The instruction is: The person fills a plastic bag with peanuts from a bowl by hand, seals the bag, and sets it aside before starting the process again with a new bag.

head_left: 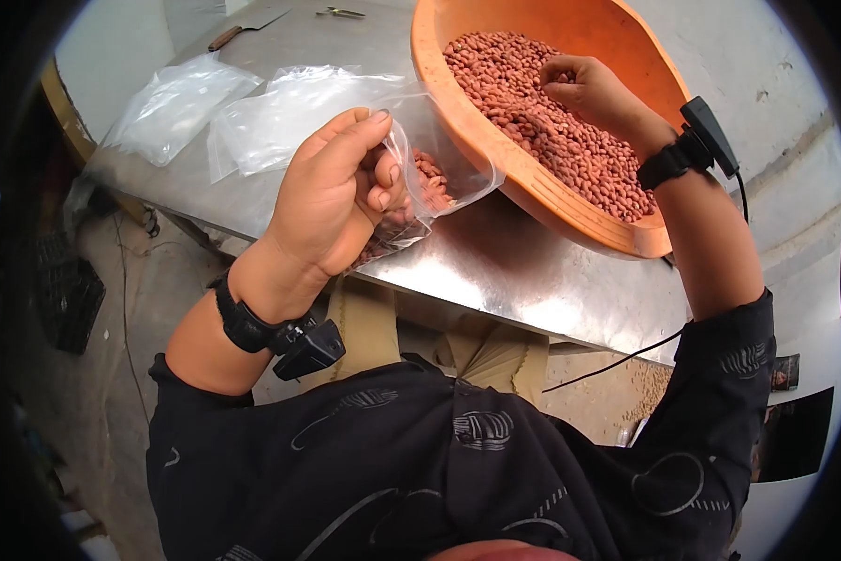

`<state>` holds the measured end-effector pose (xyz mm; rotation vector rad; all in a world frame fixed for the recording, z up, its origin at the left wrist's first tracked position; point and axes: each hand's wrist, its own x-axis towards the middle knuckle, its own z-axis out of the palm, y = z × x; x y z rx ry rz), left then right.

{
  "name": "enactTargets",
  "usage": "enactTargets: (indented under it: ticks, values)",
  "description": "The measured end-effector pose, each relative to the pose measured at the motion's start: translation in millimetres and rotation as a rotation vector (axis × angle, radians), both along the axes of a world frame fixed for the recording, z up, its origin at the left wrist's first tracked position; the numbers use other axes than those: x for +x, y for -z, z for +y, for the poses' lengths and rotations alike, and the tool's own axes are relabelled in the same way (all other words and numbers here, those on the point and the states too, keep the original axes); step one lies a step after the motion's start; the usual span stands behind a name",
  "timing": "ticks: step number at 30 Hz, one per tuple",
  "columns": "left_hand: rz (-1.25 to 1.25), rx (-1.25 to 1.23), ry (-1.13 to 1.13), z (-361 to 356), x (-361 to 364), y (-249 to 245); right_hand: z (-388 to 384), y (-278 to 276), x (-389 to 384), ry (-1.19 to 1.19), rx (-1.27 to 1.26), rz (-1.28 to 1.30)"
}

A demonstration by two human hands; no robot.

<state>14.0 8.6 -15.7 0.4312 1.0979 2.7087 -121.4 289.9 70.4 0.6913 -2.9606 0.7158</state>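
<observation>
My left hand (346, 182) pinches the rim of a clear plastic bag (458, 182), whose mouth gapes toward the basin. Some reddish nuts (431, 179) lie inside the bag. A large orange basin (533, 185) is filled with many more reddish-brown nuts (523, 103). Over this heap, near the basin's right side, is my right hand (589, 92), its fingers curled in; what they hold, if anything, is hidden.
Two piles of flat clear bags, one at the left (177, 103) and one nearer the middle (275, 117), lie on the metal table (533, 294). A knife (243, 31) and a small metal tool (341, 12) are at its far edge. A black cable (617, 363) hangs below.
</observation>
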Motion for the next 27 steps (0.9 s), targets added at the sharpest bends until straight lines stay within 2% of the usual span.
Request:
enactTargets:
  ticks: [3,6,9,10,13,18,21,24,27]
  values:
    - [0.023,0.021,0.019,-0.7,-3.7,2.6,-36.3,-22.4,35.8,-0.111,-0.243,-0.099]
    - [0.028,0.041,0.033,0.8,-5.0,4.0,-75.8,-24.2,69.6,-0.307,-0.279,-0.217]
    - [0.018,0.057,0.026,1.9,-4.8,3.1,-107.0,-22.5,90.8,-0.371,-0.139,-0.357]
    - [0.014,0.049,0.02,1.6,-3.7,2.3,-112.6,-17.2,88.8,-0.386,-0.078,-0.333]
    - [0.006,0.037,0.015,1.2,-0.4,2.3,-129.2,-3.3,83.3,-0.322,-0.086,-0.398]
    - [0.015,0.063,0.028,-2.5,-0.7,0.8,-144.7,11.5,77.9,-0.279,0.005,-0.257]
    - [0.037,0.071,0.037,-3.4,-1.3,2.8,-138.2,7.9,78.7,-0.383,0.086,-0.137]
    - [-0.012,0.084,0.026,-3.6,2.1,0.4,-128.6,-11.6,82.5,-0.356,0.024,-0.282]
    - [0.003,0.083,0.024,-6.6,1.0,5.4,-105.0,-30.2,67.3,-0.183,-0.109,-0.263]
